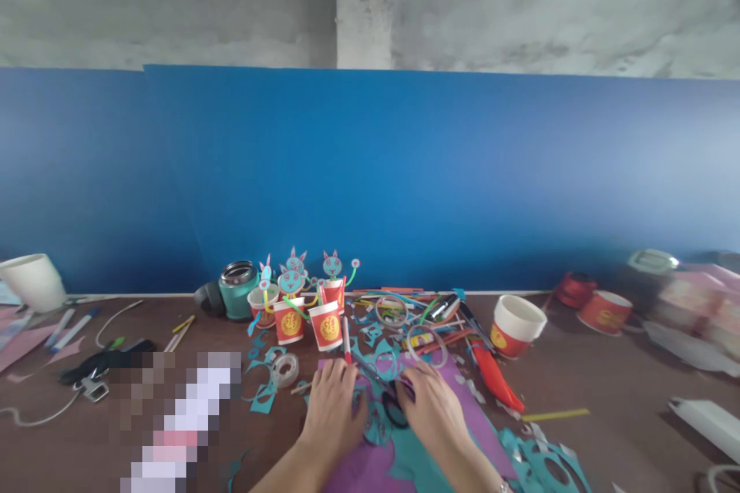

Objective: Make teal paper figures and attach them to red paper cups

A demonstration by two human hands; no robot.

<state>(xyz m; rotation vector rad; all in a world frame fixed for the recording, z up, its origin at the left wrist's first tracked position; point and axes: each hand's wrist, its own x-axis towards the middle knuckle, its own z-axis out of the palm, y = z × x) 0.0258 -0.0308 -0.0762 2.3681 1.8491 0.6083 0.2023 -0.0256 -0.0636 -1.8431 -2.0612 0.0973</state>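
Note:
My left hand (334, 404) rests over the purple paper (358, 470), fingers bent forward and thumb apart. Just past its fingertips is a red-and-white marker (347, 340), and I see nothing held in that hand. Black-handled scissors (395, 410) lie between my hands, blades pointing away to the left. My right hand (432, 404) has its thumb and fingers at the handle loops and appears closed on them. Under the scissors is a teal paper cutout with a drawn face (377, 425). Teal paper (422, 458) covers part of the purple sheet.
Red-and-white paper cups (289, 321) with rabbit-face cutouts stand behind my left hand, beside a teal jar (238, 291). A tape roll (285, 370) lies left. Stacked cups (518, 325), a red pouch (494, 373) and teal scraps (546, 462) are at right. A blue partition (370, 177) rises behind.

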